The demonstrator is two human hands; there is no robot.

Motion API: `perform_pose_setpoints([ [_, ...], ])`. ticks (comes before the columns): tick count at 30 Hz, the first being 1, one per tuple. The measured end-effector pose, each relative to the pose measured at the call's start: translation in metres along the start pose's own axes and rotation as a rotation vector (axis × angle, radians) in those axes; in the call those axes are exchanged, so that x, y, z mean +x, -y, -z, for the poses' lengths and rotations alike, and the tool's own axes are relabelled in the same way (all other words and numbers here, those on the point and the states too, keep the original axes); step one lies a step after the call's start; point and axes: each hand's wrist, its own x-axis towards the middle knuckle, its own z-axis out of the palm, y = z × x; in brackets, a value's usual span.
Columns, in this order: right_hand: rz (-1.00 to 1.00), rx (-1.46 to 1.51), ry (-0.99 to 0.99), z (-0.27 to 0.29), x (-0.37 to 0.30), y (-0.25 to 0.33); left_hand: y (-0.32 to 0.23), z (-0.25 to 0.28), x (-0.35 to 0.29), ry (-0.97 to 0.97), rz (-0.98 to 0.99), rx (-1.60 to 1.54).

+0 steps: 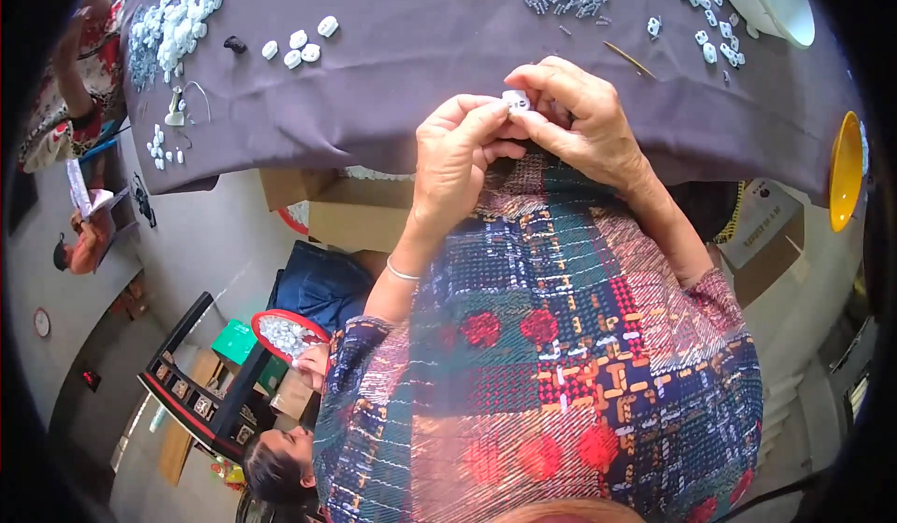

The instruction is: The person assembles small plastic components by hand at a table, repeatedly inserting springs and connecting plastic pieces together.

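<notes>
A small white plastic cord lock [516,101] with a dark hole is pinched between both my hands, just over the near edge of the cloth-covered table. My left hand [450,154] grips it from the left between thumb and forefinger. From the other side my right hand [584,117] has its thumb and curled fingers closed on it; some of those fingertips are hidden. Farther up the cloth lie small grey springs [565,2] in a loose pile. To the left sits a little group of white oval pieces [301,49], and more white pieces [710,49] are scattered at the right.
Heaps of white parts [182,33] cover the table's far left. A thin stick [629,59] lies on the dark cloth [392,84]. A white bowl [771,0] stands far right, a yellow dish [846,173] at the right edge. Beside me a person holds a red-rimmed tray [288,336].
</notes>
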Motion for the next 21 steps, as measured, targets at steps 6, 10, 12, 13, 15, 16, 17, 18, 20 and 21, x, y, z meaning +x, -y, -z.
perform_pose_setpoints([
  [6, 0.019, -0.015, 0.041, 0.001, 0.003, -0.002, 0.000, 0.001, 0.001, -0.006, 0.005, -0.005],
  [10, 0.066, -0.034, 0.067, 0.006, 0.004, -0.005, 0.000, 0.001, 0.000, -0.011, 0.012, 0.009],
  [12, 0.090, -0.048, 0.071, 0.007, 0.004, -0.007, 0.002, 0.002, 0.000, -0.013, 0.009, 0.024],
  [13, 0.114, -0.064, 0.074, 0.007, 0.003, -0.008, 0.002, 0.003, 0.000, -0.012, 0.007, 0.029],
  [15, 0.125, -0.068, 0.079, 0.008, 0.003, -0.009, 0.002, 0.003, -0.001, -0.015, 0.007, 0.034],
  [16, 0.138, -0.073, 0.084, 0.008, 0.003, -0.010, 0.002, 0.002, -0.001, -0.027, 0.001, 0.045],
  [17, 0.134, -0.072, 0.085, 0.008, 0.003, -0.011, 0.002, 0.001, -0.001, -0.039, -0.002, 0.054],
  [18, 0.149, -0.065, 0.098, 0.009, 0.003, -0.012, 0.003, 0.000, -0.001, -0.042, 0.001, 0.054],
  [20, 0.161, -0.055, 0.112, 0.009, 0.004, -0.013, 0.003, 0.000, -0.001, -0.042, -0.008, 0.043],
  [21, 0.176, -0.056, 0.114, 0.009, 0.004, -0.014, 0.003, 0.000, -0.002, -0.046, -0.006, 0.042],
])
